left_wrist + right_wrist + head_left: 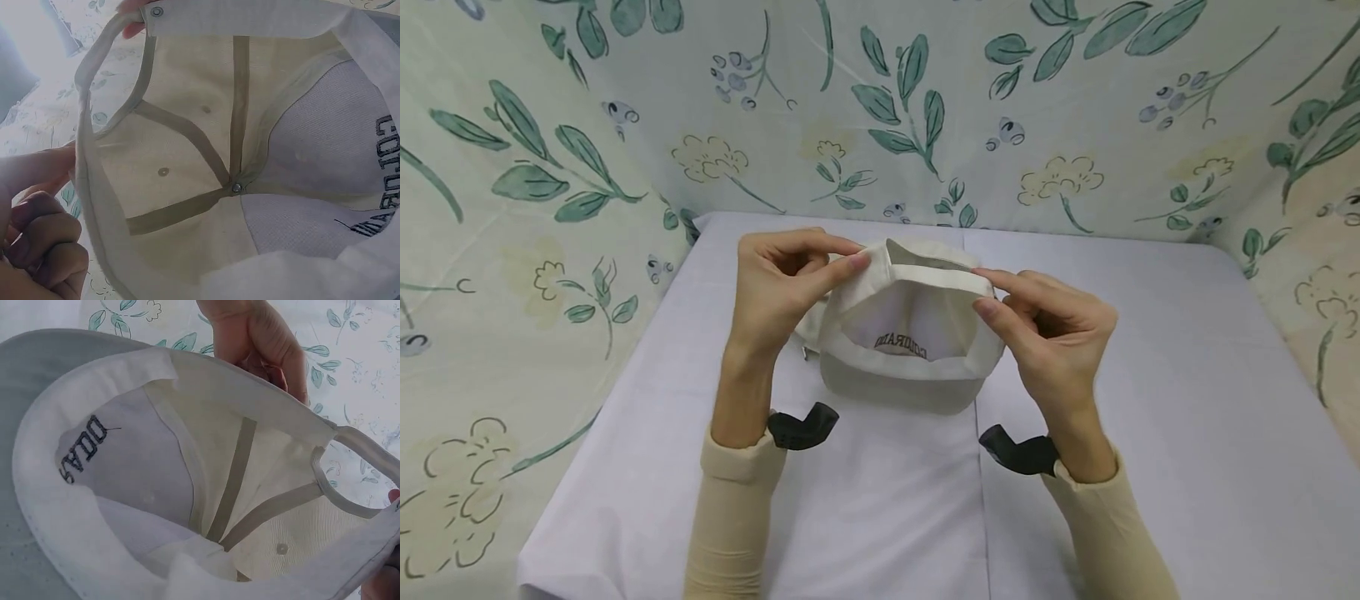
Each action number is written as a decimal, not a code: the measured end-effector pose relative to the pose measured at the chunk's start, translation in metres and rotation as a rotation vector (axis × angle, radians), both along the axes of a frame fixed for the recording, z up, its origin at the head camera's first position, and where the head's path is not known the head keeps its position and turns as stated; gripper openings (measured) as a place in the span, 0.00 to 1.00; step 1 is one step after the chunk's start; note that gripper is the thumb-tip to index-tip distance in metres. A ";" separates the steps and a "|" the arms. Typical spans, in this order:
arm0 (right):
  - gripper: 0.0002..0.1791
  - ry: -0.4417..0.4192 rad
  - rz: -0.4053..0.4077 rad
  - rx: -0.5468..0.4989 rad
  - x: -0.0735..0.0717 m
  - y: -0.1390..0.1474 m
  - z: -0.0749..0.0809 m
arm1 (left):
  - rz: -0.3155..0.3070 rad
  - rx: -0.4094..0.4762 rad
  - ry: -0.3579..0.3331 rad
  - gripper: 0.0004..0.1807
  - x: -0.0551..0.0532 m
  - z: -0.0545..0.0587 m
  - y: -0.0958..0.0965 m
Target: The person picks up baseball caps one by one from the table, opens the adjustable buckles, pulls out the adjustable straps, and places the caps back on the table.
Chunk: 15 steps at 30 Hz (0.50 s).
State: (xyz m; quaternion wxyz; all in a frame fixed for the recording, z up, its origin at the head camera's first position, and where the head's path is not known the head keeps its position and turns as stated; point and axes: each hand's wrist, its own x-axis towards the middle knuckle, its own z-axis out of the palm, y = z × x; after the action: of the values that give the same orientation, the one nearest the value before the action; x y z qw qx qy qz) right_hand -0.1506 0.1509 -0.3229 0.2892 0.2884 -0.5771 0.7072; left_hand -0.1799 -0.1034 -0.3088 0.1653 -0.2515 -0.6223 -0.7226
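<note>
White cap (912, 337) between fingers (831, 242)

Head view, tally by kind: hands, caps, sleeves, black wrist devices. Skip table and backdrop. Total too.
Left hand and right hand: 2
Cap: 1
Left sleeve and right sleeve: 2
Left wrist device and right wrist device: 2
Total: 7

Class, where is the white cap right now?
In the head view, the white cap is near the middle, over the pale tablecloth, held at left by the left hand and at right by the right hand.
</note>
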 end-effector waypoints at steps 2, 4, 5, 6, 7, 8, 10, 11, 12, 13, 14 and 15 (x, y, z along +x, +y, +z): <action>0.09 -0.004 0.014 0.011 0.000 0.000 0.000 | -0.024 -0.018 -0.002 0.06 0.001 0.000 0.001; 0.09 -0.011 0.024 0.032 0.001 0.000 0.000 | -0.044 -0.049 -0.004 0.07 0.003 0.000 0.004; 0.09 -0.012 0.030 0.046 0.002 0.000 -0.001 | -0.064 -0.070 0.004 0.08 0.003 0.000 0.006; 0.08 -0.014 0.036 0.063 0.002 0.000 -0.001 | -0.084 -0.092 0.013 0.08 0.004 0.000 0.008; 0.08 -0.014 0.040 0.080 0.002 -0.001 -0.001 | -0.106 -0.116 0.023 0.10 0.006 0.001 0.011; 0.09 -0.014 0.043 0.097 0.003 -0.001 -0.002 | -0.129 -0.140 0.035 0.11 0.008 0.001 0.015; 0.09 -0.012 0.045 0.121 0.003 -0.002 -0.002 | -0.182 -0.174 0.066 0.13 0.010 0.002 0.022; 0.09 -0.008 0.043 0.130 0.003 -0.002 -0.002 | -0.202 -0.188 0.079 0.14 0.012 0.002 0.025; 0.09 -0.005 0.037 0.137 0.003 -0.002 -0.002 | -0.216 -0.197 0.090 0.15 0.013 0.002 0.028; 0.09 -0.002 0.032 0.140 0.003 -0.002 -0.002 | -0.224 -0.202 0.098 0.16 0.014 0.001 0.031; 0.10 0.002 0.028 0.144 0.003 -0.002 -0.002 | -0.225 -0.205 0.107 0.16 0.015 0.000 0.034; 0.10 0.004 0.026 0.146 0.002 -0.003 -0.002 | -0.218 -0.208 0.116 0.16 0.016 0.000 0.036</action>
State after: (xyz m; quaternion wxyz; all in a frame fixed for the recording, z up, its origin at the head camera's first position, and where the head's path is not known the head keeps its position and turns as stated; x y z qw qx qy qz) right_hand -0.1483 0.1482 -0.3250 0.2594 0.3177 -0.6228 0.6662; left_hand -0.1644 -0.0676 -0.3087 0.0944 -0.3746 -0.6523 -0.6522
